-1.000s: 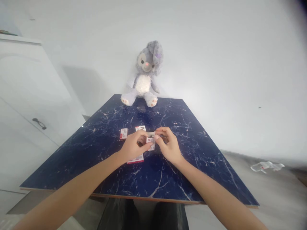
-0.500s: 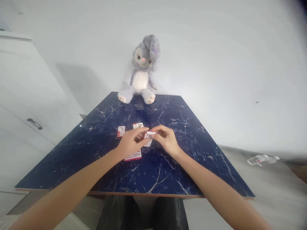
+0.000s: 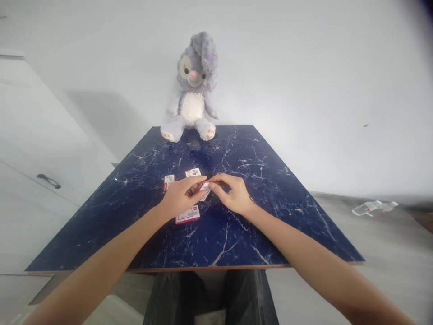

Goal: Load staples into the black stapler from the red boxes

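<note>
A small red and white cardboard box [image 3: 206,185] is between my two hands above the table. My left hand [image 3: 177,196] is closed around its left side, thumb in front. At its upper right end, the fingertips and thumb of my right hand [image 3: 233,194] pinch the box, covering part of it. Close by lie more red and white boxes: one box [image 3: 169,179] left of my left hand, another box [image 3: 192,172] behind it with a dark picture, and a larger flat box [image 3: 188,215] in front, partly under my left hand.
The dark blue marbled table [image 3: 237,234] carries a grey plush rabbit [image 3: 193,97], seated at its far edge against the wall. A white cabinet [image 3: 30,135] stands on the left. On the floor at right lies a clear plastic item [image 3: 374,207].
The white flap at the box's end, raised earlier, now sits lower under my right fingertips. My right fingers are closer to my left hand. The whole view has shifted slightly.
</note>
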Demonstrator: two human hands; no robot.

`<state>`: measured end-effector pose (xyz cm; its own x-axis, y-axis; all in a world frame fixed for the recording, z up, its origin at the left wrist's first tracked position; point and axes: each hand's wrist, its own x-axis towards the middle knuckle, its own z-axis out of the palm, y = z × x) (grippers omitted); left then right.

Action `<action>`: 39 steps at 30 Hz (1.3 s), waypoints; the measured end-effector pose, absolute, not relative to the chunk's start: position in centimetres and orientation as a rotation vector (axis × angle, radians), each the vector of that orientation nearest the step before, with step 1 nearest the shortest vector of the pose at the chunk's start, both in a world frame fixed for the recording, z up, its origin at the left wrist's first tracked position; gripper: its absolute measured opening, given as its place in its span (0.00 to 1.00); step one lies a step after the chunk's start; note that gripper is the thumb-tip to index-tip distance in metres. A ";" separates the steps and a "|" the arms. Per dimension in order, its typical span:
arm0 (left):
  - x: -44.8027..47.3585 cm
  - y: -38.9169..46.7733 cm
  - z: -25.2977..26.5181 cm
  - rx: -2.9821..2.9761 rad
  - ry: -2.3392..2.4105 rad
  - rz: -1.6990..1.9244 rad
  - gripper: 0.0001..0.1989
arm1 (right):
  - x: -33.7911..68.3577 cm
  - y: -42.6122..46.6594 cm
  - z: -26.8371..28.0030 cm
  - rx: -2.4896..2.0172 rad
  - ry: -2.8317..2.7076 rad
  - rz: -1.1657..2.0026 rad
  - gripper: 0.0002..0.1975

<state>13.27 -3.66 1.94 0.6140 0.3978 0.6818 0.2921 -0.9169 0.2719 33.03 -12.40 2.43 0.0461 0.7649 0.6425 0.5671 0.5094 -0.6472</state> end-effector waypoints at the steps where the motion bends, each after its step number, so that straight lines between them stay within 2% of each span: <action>1: 13.3 -3.6 1.9 2.697 0.586 1.198 0.17 | 33.2 -12.4 2.3 -1.170 -1.634 0.210 0.09; 10: 13.0 -3.4 3.1 2.836 0.375 1.330 0.14 | 32.6 -12.0 1.7 -1.183 -1.631 0.127 0.08; 15: 12.7 -3.2 3.6 2.799 0.330 1.298 0.14 | 32.5 -11.8 2.0 -1.078 -1.729 0.101 0.10; 19: 12.7 -3.8 4.1 2.722 0.350 1.435 0.15 | 31.7 -12.4 2.6 -1.047 -1.711 0.015 0.14; 22: 12.7 -4.4 4.0 2.599 0.416 1.473 0.15 | 31.1 -12.7 2.9 -1.078 -1.689 0.082 0.15; 26: 12.5 -4.4 3.9 2.438 0.431 1.356 0.20 | 32.1 -12.6 2.9 -1.219 -1.573 0.325 0.08; 28: 12.1 -3.7 4.3 2.431 0.523 1.284 0.18 | 33.1 -12.2 2.8 -1.300 -1.622 0.365 0.12; 33: 10.6 -1.4 5.0 2.558 0.705 0.953 0.14 | 35.0 -11.0 2.3 -1.576 -1.919 0.149 0.09; 35: 10.3 -0.9 4.9 2.604 0.618 0.756 0.19 | 35.4 -10.7 2.2 -1.678 -1.786 0.067 0.08; 37: 10.3 -1.0 4.8 2.626 0.575 0.571 0.31 | 35.9 -10.3 2.0 -1.739 -1.614 0.038 0.05; 39: 10.4 -1.5 4.9 2.616 0.624 0.400 0.41 | 36.4 -9.9 1.7 -1.780 -1.528 0.108 0.14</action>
<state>10.41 -1.48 4.93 0.8580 0.4824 0.1765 0.3616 -0.8113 0.4593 36.37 -9.92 1.73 0.2759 0.8720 0.4043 0.8064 0.0189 -0.5911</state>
